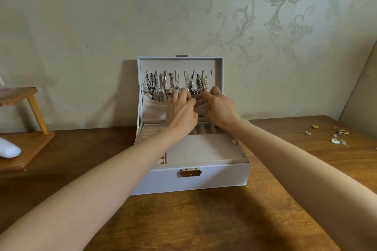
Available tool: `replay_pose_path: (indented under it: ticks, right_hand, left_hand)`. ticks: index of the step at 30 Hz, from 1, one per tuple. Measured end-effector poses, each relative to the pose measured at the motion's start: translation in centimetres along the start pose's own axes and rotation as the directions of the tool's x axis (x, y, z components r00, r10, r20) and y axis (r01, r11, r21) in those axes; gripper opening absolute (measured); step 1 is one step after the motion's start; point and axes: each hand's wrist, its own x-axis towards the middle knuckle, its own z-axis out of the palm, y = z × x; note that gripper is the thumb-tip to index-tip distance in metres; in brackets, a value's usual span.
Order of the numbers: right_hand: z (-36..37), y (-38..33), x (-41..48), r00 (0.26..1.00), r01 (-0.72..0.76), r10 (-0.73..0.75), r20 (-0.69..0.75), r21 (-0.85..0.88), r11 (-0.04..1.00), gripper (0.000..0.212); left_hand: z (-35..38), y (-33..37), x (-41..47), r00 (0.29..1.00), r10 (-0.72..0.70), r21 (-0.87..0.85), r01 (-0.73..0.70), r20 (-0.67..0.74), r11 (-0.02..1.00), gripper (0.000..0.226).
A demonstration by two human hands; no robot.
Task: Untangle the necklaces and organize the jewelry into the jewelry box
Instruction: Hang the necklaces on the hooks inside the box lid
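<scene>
Metal-chain and cord necklaces (169,85) hang on the lid hooks of the white jewelry box (189,179), left hand (180,112) and right hand (219,108) curl fingers there, hold unclear, small gold trinkets (336,134) loose on the wooden bench (204,220).

The jewelry box (204,180) is white outside and soft beige inside. It has a shiny gold clasp (190,172) on its front, well below the fingers. Just above the fingers (184,92) of the left hand (180,114) hang the necklaces (168,84): black cords (152,84) furthest left, then gold and silver chains. Between the two hands' fingertips sits a little black and silver camera charm (195,92). Above the fingers (215,89) of the right hand (221,109) hang small white pearls (204,80). The wall (285,6) behind is pale cream-green with swirly leaves and flowers. The table (204,220) is brown wood with darker streaks. Far right of the fingers lie small gold, white and purple pieces (336,135). Far left is an orange-brown wooden stand (32,142) with something white (9,150) on it.
</scene>
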Motion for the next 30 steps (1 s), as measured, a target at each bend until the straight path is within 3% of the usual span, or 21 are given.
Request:
replay_pose_path:
  ticks: [3, 8, 21, 26, 30]
  right_hand:
    - [0.52, 0.23, -0.35, 1.0, 0.02, -0.019, 0.01, -0.054, 0.998, 0.038]
    - [0.48, 0.27, -0.38, 0.997, 0.035, -0.032, -0.069, 0.042, 0.999, 0.039]
    - [0.21, 0.17, -0.89, 0.992, 0.121, -0.121, 0.018, 0.011, 0.993, 0.048]
    - [-0.06, 0.04, -0.61, 0.989, 0.018, -0.002, -0.147, 0.107, 0.994, 0.043]
    - [-0.29, -0.28, -0.25, 0.993, -0.026, 0.03, -0.11, 0.045, 0.999, 0.045]
  left_hand:
    - [0.21, 0.04, -0.03, 0.999, -0.035, -0.026, 0.034, -0.007, 0.999, 0.027]
    - [0.4, 0.19, -0.06, 0.997, -0.074, -0.029, 0.074, -0.004, 0.997, 0.028]
    - [0.24, 0.19, 0.08, 0.992, -0.017, -0.059, 0.025, 0.122, 0.998, 0.032]
    - [-0.12, 0.24, 0.01, 0.984, -0.05, -0.075, 0.064, 0.17, 0.995, 0.029]
    - [-0.08, 0.16, -0.02, 0.979, -0.045, -0.097, 0.066, 0.2, 0.993, 0.028]
